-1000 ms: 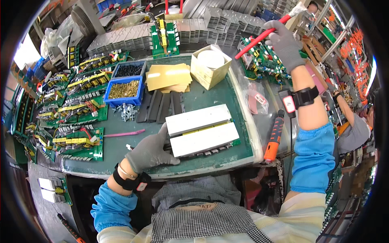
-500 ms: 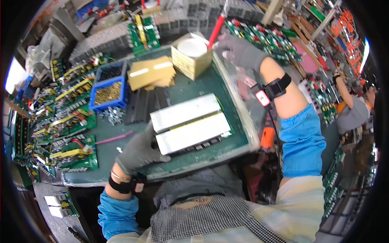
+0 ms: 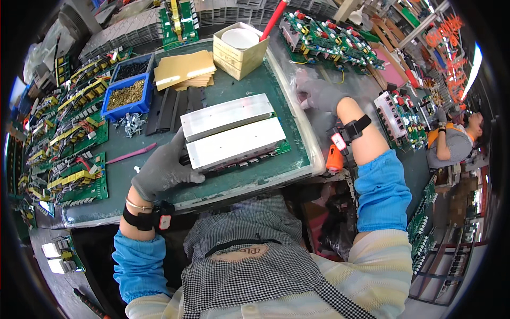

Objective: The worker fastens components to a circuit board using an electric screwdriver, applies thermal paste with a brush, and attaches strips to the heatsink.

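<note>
On the green work mat (image 3: 234, 181) lies a circuit board with two long silver heat sinks (image 3: 236, 141) facing up. My left hand (image 3: 167, 167), in a grey glove, grips its left end, the thumb along the near side and the other fingers partly hidden behind. My right hand (image 3: 321, 97), also gloved, is over clear plastic sheeting right of the mat, fingers apart and pointing left, with nothing visible in them. Beyond the board stands a cardboard box (image 3: 239, 56) with a white round container (image 3: 240, 39) and a red-handled tool (image 3: 274, 20).
Left of the board are a blue bin of brass-coloured screws (image 3: 127, 98), loose silver parts (image 3: 130, 125), dark strips (image 3: 172, 109) and brown paper sheets (image 3: 183, 69). Populated circuit boards (image 3: 79, 178) line the left; more boards (image 3: 329, 42) sit far right. An orange tool (image 3: 334, 158) is beside the mat's right edge.
My right hand has moved away from the red-handled tool, toward me and slightly right. The left hand keeps its grip on the board. The whole view has shifted slightly.
</note>
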Motion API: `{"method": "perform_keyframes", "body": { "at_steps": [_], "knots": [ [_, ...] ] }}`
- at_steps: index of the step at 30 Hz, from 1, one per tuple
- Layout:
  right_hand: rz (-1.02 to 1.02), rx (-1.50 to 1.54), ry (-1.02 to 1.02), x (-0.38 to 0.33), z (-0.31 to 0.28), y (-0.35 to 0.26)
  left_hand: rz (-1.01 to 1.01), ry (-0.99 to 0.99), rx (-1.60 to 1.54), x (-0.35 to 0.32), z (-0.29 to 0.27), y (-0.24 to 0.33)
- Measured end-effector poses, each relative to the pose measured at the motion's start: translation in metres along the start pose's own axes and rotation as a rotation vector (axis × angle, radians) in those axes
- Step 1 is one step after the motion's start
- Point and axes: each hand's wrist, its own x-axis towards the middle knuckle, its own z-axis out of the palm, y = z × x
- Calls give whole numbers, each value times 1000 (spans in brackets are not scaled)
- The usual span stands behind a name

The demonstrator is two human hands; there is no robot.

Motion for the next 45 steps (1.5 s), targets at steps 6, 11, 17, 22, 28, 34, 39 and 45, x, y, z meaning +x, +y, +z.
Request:
{"method": "perform_keyframes", "body": {
  "at_steps": [6, 11, 17, 22, 28, 34, 39, 45],
  "knots": [
    [-9, 111, 84, -2, -9, -7, -23, 23, 32, -3, 2, -8],
    [200, 238, 26, -18, -12, -5, 17, 19, 25, -2, 1, -7],
    [403, 621, -7, -24, -10, 5, -11, 16, 73, 0, 0, -9],
    [477, 63, 51, -5, -16, -12, 20, 28, 61, -1, 3, -5],
    [450, -132, -83, -1, -30, -51, 55, 46, -57, -4, 4, -14],
    [531, -8, 26, -16, -10, 8, 56, 35, 50, -3, 4, -22],
    [534, -174, 83, -18, -15, -2, 100, 40, -19, -1, 4, -17],
    [556, -83, 283, -18, -27, -4, 84, 22, -24, 0, 1, -8]
  ]
}}
